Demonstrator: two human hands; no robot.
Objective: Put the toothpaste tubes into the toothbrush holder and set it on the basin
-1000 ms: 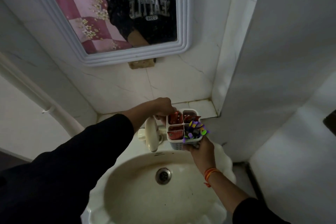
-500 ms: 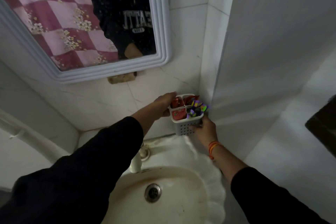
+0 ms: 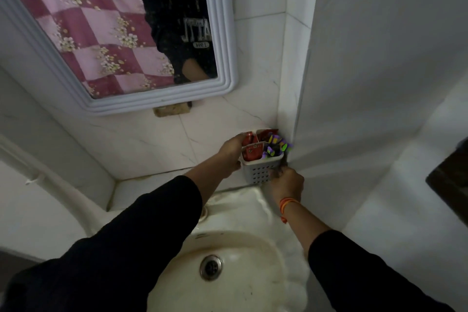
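A dim indoor scene is shown. Straight lines are bent by wide-angle distortion toward the edges. Dark sleeves at 7 o'clock are lost in shadow.

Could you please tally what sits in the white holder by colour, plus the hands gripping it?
Compartments of the white perforated plastic toothbrush holder with red toothpaste tubes: 3
Compartments with purple-and-green toothbrushes: 1
Hands on it, left hand and right hand: 2
Total: 6
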